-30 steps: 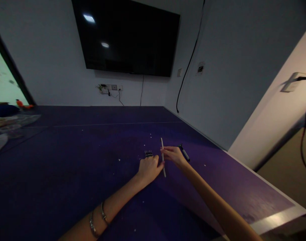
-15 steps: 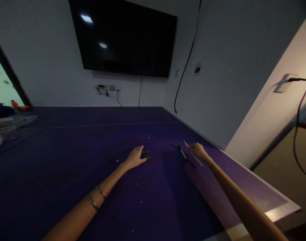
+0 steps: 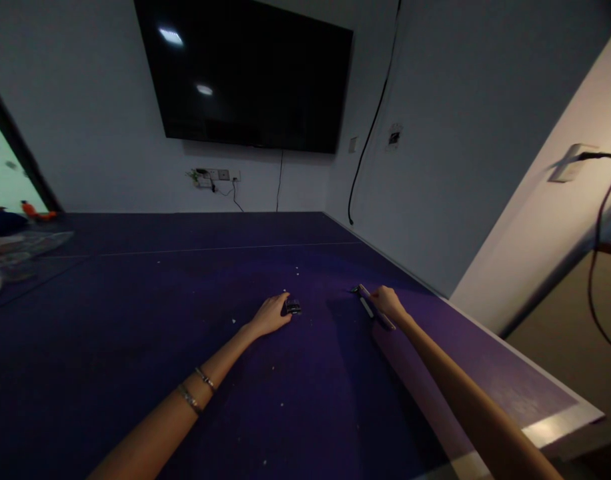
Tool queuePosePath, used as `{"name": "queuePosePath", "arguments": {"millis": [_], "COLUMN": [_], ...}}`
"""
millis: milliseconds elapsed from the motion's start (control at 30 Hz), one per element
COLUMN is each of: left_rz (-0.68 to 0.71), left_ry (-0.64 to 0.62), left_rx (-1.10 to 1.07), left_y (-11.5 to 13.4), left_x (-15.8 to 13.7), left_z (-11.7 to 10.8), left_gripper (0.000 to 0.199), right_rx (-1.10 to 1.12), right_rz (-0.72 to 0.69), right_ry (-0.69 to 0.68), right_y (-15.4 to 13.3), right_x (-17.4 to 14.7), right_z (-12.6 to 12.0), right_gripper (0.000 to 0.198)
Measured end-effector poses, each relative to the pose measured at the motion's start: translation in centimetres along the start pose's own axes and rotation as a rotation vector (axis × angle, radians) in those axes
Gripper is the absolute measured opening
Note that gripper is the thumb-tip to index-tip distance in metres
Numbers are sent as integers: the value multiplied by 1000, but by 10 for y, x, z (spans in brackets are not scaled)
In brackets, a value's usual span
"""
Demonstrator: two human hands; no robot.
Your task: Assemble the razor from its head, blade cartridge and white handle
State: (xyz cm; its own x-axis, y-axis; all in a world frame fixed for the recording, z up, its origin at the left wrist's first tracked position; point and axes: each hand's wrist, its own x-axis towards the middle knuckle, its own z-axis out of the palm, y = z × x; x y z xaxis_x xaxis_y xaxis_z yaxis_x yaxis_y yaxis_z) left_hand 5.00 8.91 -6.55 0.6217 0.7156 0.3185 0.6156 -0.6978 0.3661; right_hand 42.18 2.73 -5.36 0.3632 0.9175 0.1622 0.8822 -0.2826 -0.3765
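My left hand (image 3: 271, 315) rests on the table with thumb and fingers around the left side of a small dark block (image 3: 293, 307), which looks like a little electronic part. Pinched in my right hand (image 3: 388, 304) is a thin, straight strip (image 3: 389, 325) with a pale edge, slanting down to the right. Just left of it lies a slim tool (image 3: 366, 307) with a dark head and a pale handle, close to parallel with the strip. Whether the strip touches this tool I cannot tell.
The purple tabletop (image 3: 295, 380) carries several small white crumbs. Clear plastic wrapping (image 3: 40, 243) and an orange item (image 3: 35, 212) sit at the far left. A television (image 3: 255, 80) hangs on the wall behind; a black cable (image 3: 373, 127) dangles beside the table's back right.
My right hand has moved slightly left and down, bringing the strip close to the slim tool. The left hand and the dark block stay nearly in place.
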Motion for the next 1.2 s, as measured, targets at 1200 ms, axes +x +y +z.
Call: {"name": "queuePosePath", "arguments": {"millis": [1200], "left_rz": [207], "left_ry": [63], "left_rx": [-281], "left_y": [104], "left_x": [-9], "left_z": [-14], "left_gripper": [57], "right_rx": [65], "right_rz": [-830], "right_ry": [-297], "right_y": [-122], "right_x": [-79], "right_z": [-54], "right_gripper": [56]}}
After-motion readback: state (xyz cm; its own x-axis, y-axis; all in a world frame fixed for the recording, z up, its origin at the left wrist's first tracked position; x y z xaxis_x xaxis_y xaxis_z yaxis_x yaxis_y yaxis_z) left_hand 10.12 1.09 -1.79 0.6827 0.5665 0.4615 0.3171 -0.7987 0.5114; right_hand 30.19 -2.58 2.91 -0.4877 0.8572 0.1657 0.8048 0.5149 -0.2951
